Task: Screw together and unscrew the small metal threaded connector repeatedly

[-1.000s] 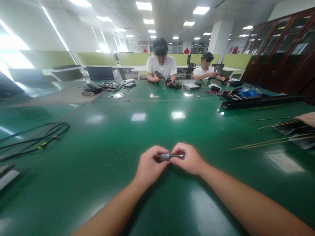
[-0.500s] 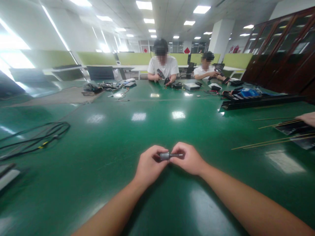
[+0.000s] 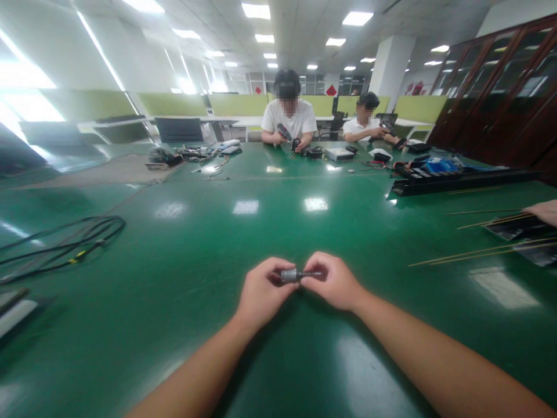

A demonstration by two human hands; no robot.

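Over the green table, at the middle of the head view, my two hands meet around a small grey metal cylinder with a thin, dark ridged shaft on its right end. My left hand is closed on the cylinder, thumb above and fingers below. The thumb and fingers of my right hand pinch the shaft, whose tip points toward the right palm. Fingers hide part of both, so I cannot tell its exact kind.
Black cables lie coiled at left. At right are thin yellowish rods and another person's hand. Across the green table, two people hold drill-like tools, with loose parts and a long black channel around them.
The cylinder has shifted very slightly to the left in my fingers, and a little more of the shaft shows beside it. Both arms stay almost where they were.
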